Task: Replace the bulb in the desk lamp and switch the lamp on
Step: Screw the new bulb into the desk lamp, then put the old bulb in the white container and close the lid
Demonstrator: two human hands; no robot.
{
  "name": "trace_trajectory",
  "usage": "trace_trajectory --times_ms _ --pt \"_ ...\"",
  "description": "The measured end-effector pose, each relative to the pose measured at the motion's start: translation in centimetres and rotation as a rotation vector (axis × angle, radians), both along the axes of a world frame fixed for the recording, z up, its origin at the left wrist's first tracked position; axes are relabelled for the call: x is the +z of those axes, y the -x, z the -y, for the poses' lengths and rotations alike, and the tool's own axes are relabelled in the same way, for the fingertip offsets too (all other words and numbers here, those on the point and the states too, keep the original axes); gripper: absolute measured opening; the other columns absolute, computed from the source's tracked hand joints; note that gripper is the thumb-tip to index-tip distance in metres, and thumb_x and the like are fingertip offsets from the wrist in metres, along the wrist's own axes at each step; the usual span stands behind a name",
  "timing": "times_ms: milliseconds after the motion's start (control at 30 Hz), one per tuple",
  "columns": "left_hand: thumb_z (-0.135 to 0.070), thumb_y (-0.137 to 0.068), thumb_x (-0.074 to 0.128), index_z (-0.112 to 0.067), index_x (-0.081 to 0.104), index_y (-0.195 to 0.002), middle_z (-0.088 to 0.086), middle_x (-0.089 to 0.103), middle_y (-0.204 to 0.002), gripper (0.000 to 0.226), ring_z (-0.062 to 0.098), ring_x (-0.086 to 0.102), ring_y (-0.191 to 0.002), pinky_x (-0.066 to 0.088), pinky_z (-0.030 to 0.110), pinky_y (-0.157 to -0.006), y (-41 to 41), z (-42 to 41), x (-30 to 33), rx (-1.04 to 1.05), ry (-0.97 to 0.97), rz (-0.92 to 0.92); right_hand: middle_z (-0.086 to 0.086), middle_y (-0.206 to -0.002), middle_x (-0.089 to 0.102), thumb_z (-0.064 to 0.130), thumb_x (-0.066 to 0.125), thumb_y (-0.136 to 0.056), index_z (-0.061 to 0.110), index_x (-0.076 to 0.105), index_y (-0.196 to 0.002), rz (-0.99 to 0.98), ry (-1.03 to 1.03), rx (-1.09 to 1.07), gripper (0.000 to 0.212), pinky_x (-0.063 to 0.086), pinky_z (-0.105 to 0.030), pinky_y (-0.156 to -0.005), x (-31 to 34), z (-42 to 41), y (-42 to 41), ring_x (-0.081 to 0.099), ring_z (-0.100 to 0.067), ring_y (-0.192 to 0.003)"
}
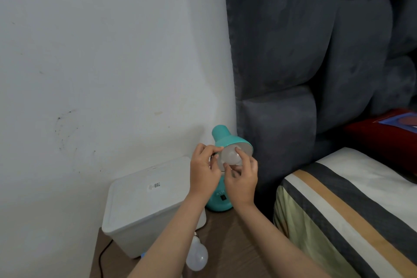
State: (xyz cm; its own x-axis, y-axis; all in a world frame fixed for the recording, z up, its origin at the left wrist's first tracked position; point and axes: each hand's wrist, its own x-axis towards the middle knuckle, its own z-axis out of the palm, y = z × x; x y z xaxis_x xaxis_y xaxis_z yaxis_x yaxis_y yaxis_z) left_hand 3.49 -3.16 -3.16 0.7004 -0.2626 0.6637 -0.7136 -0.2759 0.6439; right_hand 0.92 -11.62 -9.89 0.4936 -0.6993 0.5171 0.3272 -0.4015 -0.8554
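A teal desk lamp stands on a wooden bedside table; its shade [225, 136] tilts toward me and its round base [217, 203] carries a black switch [223, 197]. A white bulb [230, 157] sits inside the shade's mouth. My right hand [241, 179] has its fingertips closed around that bulb. My left hand [204, 169] pinches the shade's left rim. A second white bulb [196, 255] lies loose on the table below my left forearm, its screw cap pointing away from me.
A white lidded plastic box [144, 205] fills the table's left half, with a black cable [105, 253] beside it. A grey padded headboard [293, 52] rises right of the lamp. A striped pillow [352, 210] lies at the right.
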Motion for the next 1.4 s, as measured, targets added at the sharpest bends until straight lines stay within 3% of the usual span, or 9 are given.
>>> trace_trajectory --times_ms 267,400,667,833,967,1067,1133,1233,1400 --pt "0.004 -0.083 0.056 -0.014 0.066 -0.092 -0.01 0.049 -0.086 0.022 0.012 0.058 -0.085 0.056 0.029 -0.07 0.2 0.0 0.2 -0.006 -0.003 0.002 -0.007 -0.125 0.046 0.015 0.074 -0.079 0.019 0.05 -0.125 -0.025 -0.036 -0.002 0.052 0.059 -0.032 -0.08 0.1 0.1 0.1 0.064 -0.024 -0.098" --pt "0.003 -0.084 0.057 -0.015 0.066 -0.092 -0.007 0.05 -0.086 0.022 0.01 0.058 -0.084 0.055 0.028 -0.069 0.2 0.0 0.2 0.008 0.004 -0.003 -0.008 -0.121 0.048 0.006 0.073 -0.079 0.022 0.055 -0.125 -0.005 0.035 -0.003 0.052 0.056 -0.02 -0.082 0.2 0.2 0.0 0.065 -0.024 -0.095" --pt "0.005 -0.083 0.055 -0.013 0.066 -0.092 0.001 0.052 -0.088 0.023 0.011 0.058 -0.084 0.054 0.028 -0.069 0.4 0.0 0.2 0.012 0.014 -0.016 -0.002 -0.11 0.052 0.016 0.076 -0.077 0.024 0.054 -0.123 -0.03 -0.141 0.025 0.052 0.052 -0.009 -0.068 0.4 0.1 -0.2 0.069 -0.023 -0.081" --pt "0.002 -0.085 0.055 -0.016 0.064 -0.1 0.001 0.051 -0.097 0.026 0.01 0.057 -0.09 0.052 0.022 -0.078 0.8 -0.5 0.7 -0.038 -0.06 -0.098 -0.007 -0.118 0.05 0.013 0.073 -0.079 0.024 0.05 -0.128 -0.086 -0.127 0.054 0.055 0.055 -0.02 -0.072 1.0 0.1 0.8 0.069 -0.021 -0.082" --pt "-0.007 -0.084 0.057 -0.022 0.051 -0.124 -0.006 0.047 -0.119 0.043 0.003 0.047 -0.108 0.031 -0.002 -0.092 2.3 -1.9 1.0 -0.109 -0.209 -0.129 -0.003 -0.121 0.041 0.02 0.072 -0.081 0.019 0.044 -0.133 -0.116 -0.06 0.029 0.06 0.057 -0.033 -0.077 0.6 -1.2 2.4 0.066 -0.023 -0.088" --pt "-0.013 -0.086 0.058 -0.021 0.041 -0.134 -0.009 0.043 -0.129 0.051 -0.003 0.038 -0.116 0.02 -0.007 -0.094 4.2 -3.9 0.0 -0.092 -0.217 -0.167 0.0 -0.116 0.042 0.018 0.068 -0.084 0.012 0.047 -0.128 -0.191 -0.006 0.076 0.05 0.053 -0.033 -0.075 0.3 -3.1 3.8 0.062 -0.021 -0.092" --pt "-0.019 -0.088 0.057 -0.02 0.038 -0.136 -0.006 0.041 -0.136 0.052 0.001 0.036 -0.123 0.021 0.001 -0.102 4.9 -5.9 -1.2 -0.031 -0.213 -0.211 0.001 -0.111 0.045 0.012 0.069 -0.082 0.011 0.052 -0.122 -0.227 0.064 0.147 0.044 0.054 -0.036 -0.08 0.2 -4.4 4.2 0.059 -0.018 -0.094" --pt "-0.03 -0.089 0.056 -0.021 0.033 -0.14 0.003 0.03 -0.15 0.056 0.017 0.024 -0.14 0.019 0.035 -0.117 4.7 -9.8 -2.7 0.128 -0.247 -0.291 -0.002 -0.108 0.053 0.015 0.074 -0.076 0.011 0.056 -0.114 -0.264 0.203 0.229 0.043 0.052 -0.04 -0.088 0.4 -6.0 3.7 0.056 -0.019 -0.098" --pt "-0.058 -0.076 0.062 -0.02 0.022 -0.145 0.015 0.009 -0.156 0.087 0.031 0.009 -0.144 0.007 0.051 -0.116 2.8 -17.0 -3.6 0.478 -0.362 -0.386 -0.004 -0.128 0.042 0.039 0.085 -0.06 0.019 0.045 -0.131 -0.502 0.394 0.409 0.083 0.036 -0.026 -0.102 2.2 -7.0 1.0 0.04 -0.017 -0.121"
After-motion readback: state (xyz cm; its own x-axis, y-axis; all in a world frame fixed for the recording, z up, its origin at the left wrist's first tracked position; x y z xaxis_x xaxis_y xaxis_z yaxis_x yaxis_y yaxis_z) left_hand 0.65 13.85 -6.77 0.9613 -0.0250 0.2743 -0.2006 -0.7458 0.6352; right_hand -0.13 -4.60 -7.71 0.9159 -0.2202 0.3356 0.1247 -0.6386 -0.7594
